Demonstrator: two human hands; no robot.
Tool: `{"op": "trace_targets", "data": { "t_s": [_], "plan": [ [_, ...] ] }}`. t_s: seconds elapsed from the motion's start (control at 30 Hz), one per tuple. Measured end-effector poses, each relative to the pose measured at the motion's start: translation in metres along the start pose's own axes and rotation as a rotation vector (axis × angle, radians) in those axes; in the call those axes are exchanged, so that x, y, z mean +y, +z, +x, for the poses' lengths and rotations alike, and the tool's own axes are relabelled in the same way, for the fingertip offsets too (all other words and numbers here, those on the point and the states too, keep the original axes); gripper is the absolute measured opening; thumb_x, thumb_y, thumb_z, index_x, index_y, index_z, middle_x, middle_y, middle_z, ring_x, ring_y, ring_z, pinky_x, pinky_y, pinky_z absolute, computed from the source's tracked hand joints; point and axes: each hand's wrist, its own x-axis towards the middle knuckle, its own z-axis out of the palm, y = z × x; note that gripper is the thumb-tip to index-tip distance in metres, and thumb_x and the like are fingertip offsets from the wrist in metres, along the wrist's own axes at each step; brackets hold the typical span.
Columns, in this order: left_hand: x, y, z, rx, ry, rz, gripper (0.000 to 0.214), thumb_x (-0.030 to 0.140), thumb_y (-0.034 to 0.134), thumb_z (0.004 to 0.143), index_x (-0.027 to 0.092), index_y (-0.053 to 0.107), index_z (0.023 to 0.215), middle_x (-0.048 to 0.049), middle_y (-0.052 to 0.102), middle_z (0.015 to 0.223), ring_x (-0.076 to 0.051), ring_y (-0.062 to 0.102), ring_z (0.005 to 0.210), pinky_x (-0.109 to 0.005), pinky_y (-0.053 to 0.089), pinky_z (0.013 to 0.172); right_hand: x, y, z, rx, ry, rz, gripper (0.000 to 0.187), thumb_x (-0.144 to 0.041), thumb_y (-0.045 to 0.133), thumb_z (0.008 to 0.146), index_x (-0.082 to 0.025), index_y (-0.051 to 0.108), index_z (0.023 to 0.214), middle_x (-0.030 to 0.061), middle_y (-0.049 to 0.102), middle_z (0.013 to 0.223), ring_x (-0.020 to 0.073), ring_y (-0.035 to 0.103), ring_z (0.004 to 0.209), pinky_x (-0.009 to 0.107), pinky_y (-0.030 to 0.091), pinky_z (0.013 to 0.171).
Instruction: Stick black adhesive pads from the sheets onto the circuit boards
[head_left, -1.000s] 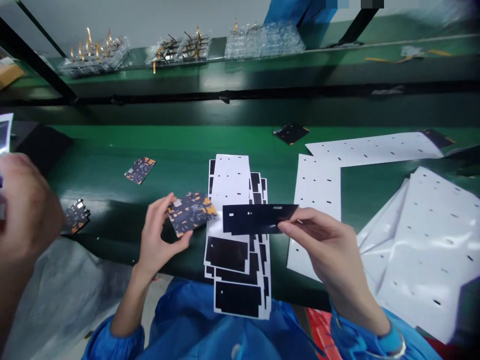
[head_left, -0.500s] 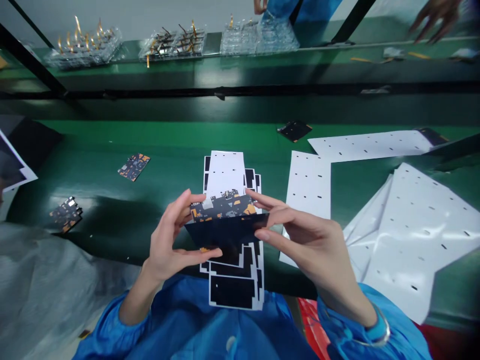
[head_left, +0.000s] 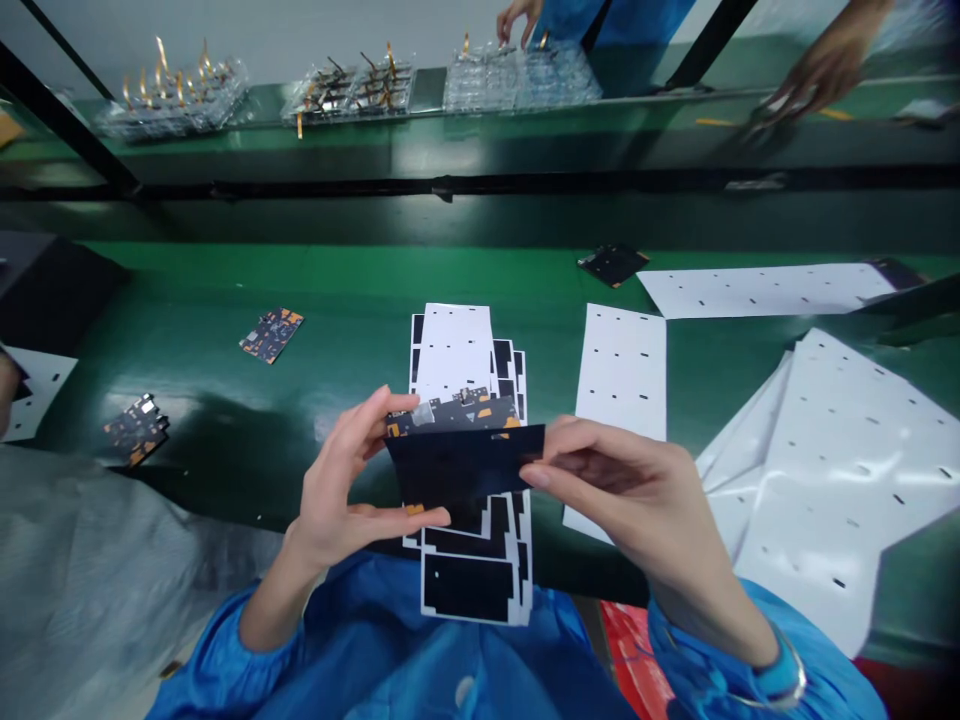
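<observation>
Just above the stack of sticker sheets (head_left: 471, 585), our left hand (head_left: 341, 495) pinches a circuit board (head_left: 457, 413) at its left end. Our right hand (head_left: 626, 490) pinches a black sticker (head_left: 465, 465) overlapping the board's front. We judge the corners should align squarely before any pressing, with fingers kept off the adhesive.

light: I see bright light from above | glare: shiny white spots on the green table (head_left: 150, 408) and white sheets (head_left: 862, 470) | shadows: one soft dark patch on the table | edges: bent and blurry, middle sharp
</observation>
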Motion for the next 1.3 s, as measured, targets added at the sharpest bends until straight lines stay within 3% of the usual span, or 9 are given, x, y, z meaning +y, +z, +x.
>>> {"op": "trace_targets", "data": {
  "t_s": [0.67, 0.77, 0.83, 0.93, 1.03, 1.1, 1.17, 1.23, 1.3],
  "plan": [
    [0.001, 0.001, 0.0, -0.007, 0.02, 0.076, 0.098, 0.037, 0.087, 0.073, 0.036, 0.034, 0.155, -0.01, 0.063, 0.133, -0.024, 0.064, 0.12, -0.031, 0.063, 0.093, -0.004, -0.004, 0.0, 0.003, -0.028, -0.013, 0.014, -0.023, 0.079, 0.076, -0.021, 0.069, 0.067, -0.0001, 0.067, 0.065, 0.0109, 0.063, 0.056, 0.018, 0.054, 0.049],
    [0.002, 0.001, 0.004, -0.009, 0.086, 0.1, 0.093, 0.035, 0.086, 0.075, 0.037, 0.036, 0.154, -0.0102, 0.061, 0.135, -0.025, 0.062, 0.124, -0.035, 0.062, 0.096, -0.002, -0.004, 0.0, -0.005, -0.052, -0.066, 0.016, -0.026, 0.078, 0.078, -0.021, 0.067, 0.067, 0.0002, 0.067, 0.065, 0.0116, 0.063, 0.055, 0.02, 0.053, 0.047],
    [0.003, 0.001, 0.009, -0.028, 0.161, 0.15, 0.08, 0.031, 0.084, 0.078, 0.036, 0.047, 0.148, -0.0098, 0.058, 0.134, -0.024, 0.063, 0.121, -0.037, 0.062, 0.096, 0.0, -0.004, 0.001, -0.013, -0.12, -0.178, 0.016, -0.026, 0.075, 0.083, -0.021, 0.067, 0.07, 0.0003, 0.067, 0.067, 0.0116, 0.063, 0.056, 0.02, 0.052, 0.047],
    [0.003, 0.001, 0.013, -0.086, 0.228, 0.248, 0.044, 0.022, 0.08, 0.081, 0.029, 0.068, 0.123, -0.0085, 0.052, 0.132, -0.022, 0.064, 0.117, -0.034, 0.064, 0.092, 0.008, -0.002, 0.002, -0.022, -0.392, -0.509, 0.015, -0.024, 0.06, 0.096, -0.02, 0.067, 0.083, 0.0025, 0.071, 0.075, 0.0125, 0.067, 0.065, 0.022, 0.055, 0.057],
    [0.004, 0.001, 0.011, -0.213, 0.258, 0.283, 0.026, 0.016, 0.077, 0.082, 0.021, 0.072, 0.107, -0.0095, 0.05, 0.131, -0.023, 0.061, 0.121, -0.034, 0.062, 0.098, 0.02, -0.001, 0.004, -0.027, -0.612, -0.92, 0.036, -0.027, 0.041, 0.105, -0.018, 0.064, 0.079, 0.0022, 0.068, 0.066, 0.0107, 0.062, 0.054, 0.022, 0.045, 0.048],
    [0.005, -0.002, 0.01, -0.354, 0.26, 0.241, 0.022, 0.016, 0.074, 0.085, 0.018, 0.071, 0.106, -0.0113, 0.051, 0.131, -0.023, 0.059, 0.125, -0.035, 0.06, 0.101, 0.031, -0.005, 0.006, 0.006, -0.654, -1.137, 0.047, -0.031, 0.034, 0.107, -0.018, 0.059, 0.07, -0.0023, 0.057, 0.049, 0.0086, 0.046, 0.036, 0.024, 0.029, 0.037],
    [0.003, -0.006, 0.016, -0.483, 0.242, 0.167, 0.02, 0.018, 0.073, 0.086, 0.017, 0.072, 0.105, -0.0125, 0.052, 0.132, -0.024, 0.059, 0.125, -0.035, 0.06, 0.101, 0.039, -0.01, 0.007, 0.082, -0.657, -1.275, 0.051, -0.035, 0.034, 0.107, -0.019, 0.055, 0.065, -0.0053, 0.046, 0.04, 0.0081, 0.036, 0.029, 0.027, 0.021, 0.034],
    [-0.007, -0.008, 0.034, -0.535, 0.226, 0.121, 0.019, 0.021, 0.075, 0.085, 0.02, 0.074, 0.103, -0.012, 0.054, 0.133, -0.024, 0.062, 0.122, -0.038, 0.06, 0.102, 0.045, -0.015, 0.006, 0.133, -0.623, -1.319, 0.051, -0.037, 0.036, 0.107, -0.019, 0.054, 0.063, -0.005, 0.047, 0.04, 0.009, 0.04, 0.028, 0.027, 0.022, 0.033],
    [-0.028, -0.007, 0.065, -0.457, 0.209, 0.151, 0.019, 0.027, 0.076, 0.085, 0.024, 0.074, 0.104, -0.0104, 0.055, 0.135, -0.026, 0.06, 0.125, -0.045, 0.056, 0.106, 0.049, -0.014, 0.004, 0.096, -0.567, -1.256, 0.046, -0.038, 0.04, 0.105, -0.018, 0.059, 0.068, -0.0015, 0.059, 0.05, 0.0118, 0.054, 0.037, 0.026, 0.032, 0.035]
  ]
}}
